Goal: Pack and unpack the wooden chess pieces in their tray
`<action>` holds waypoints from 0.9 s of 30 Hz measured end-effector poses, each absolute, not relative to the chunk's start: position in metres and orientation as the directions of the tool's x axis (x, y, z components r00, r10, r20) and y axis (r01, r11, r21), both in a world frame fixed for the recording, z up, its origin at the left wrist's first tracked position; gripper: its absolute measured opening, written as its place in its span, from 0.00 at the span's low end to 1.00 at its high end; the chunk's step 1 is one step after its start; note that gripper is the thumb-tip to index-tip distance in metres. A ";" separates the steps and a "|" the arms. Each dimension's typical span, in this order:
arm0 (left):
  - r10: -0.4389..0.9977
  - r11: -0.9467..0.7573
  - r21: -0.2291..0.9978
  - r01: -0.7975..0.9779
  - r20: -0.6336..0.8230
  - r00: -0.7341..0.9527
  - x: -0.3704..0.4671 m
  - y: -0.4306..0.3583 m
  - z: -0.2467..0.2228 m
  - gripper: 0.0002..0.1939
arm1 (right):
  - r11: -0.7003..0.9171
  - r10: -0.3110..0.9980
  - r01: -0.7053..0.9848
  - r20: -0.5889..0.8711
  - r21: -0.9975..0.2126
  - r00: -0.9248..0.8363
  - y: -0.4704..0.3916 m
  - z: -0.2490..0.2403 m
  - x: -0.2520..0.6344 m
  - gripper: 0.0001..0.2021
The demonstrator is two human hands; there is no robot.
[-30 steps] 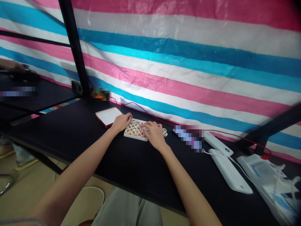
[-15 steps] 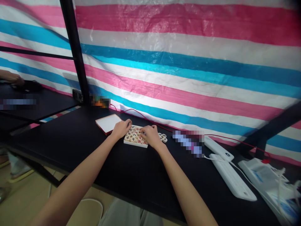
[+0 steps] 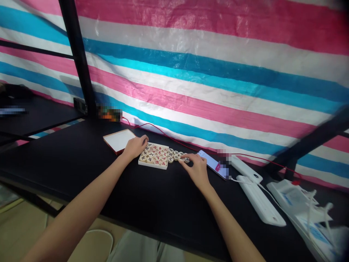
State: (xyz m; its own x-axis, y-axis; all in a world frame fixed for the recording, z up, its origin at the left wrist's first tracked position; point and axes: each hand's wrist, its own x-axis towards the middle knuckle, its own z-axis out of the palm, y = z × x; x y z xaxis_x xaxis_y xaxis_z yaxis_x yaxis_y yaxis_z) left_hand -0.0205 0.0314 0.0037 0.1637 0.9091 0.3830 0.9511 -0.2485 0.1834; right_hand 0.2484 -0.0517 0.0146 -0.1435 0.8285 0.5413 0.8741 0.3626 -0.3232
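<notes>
A shallow white box [image 3: 152, 166] sits on the black table, filled with round Chinese chess pieces [image 3: 157, 154] marked in red and black characters. My left hand [image 3: 135, 146] has its fingers curled round the box's back left corner. To the right of the box, several loose chess pieces [image 3: 171, 159] lie close together on the table. My right hand [image 3: 196, 168] is over the right end of this group, thumb and forefinger closed around a pale chess piece [image 3: 180, 157]. The hand partly hides the pieces there.
A box lid [image 3: 118, 140] with a white inside lies left of the box. On the right are a phone [image 3: 214, 163], two white devices [image 3: 261, 200] with cables, and a power strip [image 3: 294, 203]. A red cord [image 3: 163, 133] runs along the striped sheet behind the table.
My right hand has moved right, from above the box to the loose chess pieces beside it. The pieces in the box are now uncovered. My left hand stays at the box's corner.
</notes>
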 end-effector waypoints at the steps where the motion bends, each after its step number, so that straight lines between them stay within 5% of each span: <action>1: 0.911 -0.243 0.178 0.954 0.380 0.161 -0.020 0.032 0.003 0.17 | 0.330 0.837 0.893 0.532 -0.307 -0.126 -0.056 0.011 0.252 0.13; 10: 0.915 -0.158 0.154 0.975 0.394 0.086 -0.022 0.027 0.006 0.19 | 0.348 0.874 0.937 0.368 -0.021 -0.316 -0.065 0.013 0.244 0.09; 27: 0.916 -0.171 0.123 0.978 0.385 0.112 -0.019 0.027 0.005 0.20 | 0.385 0.844 0.923 0.412 -0.022 -0.343 -0.059 0.002 0.251 0.08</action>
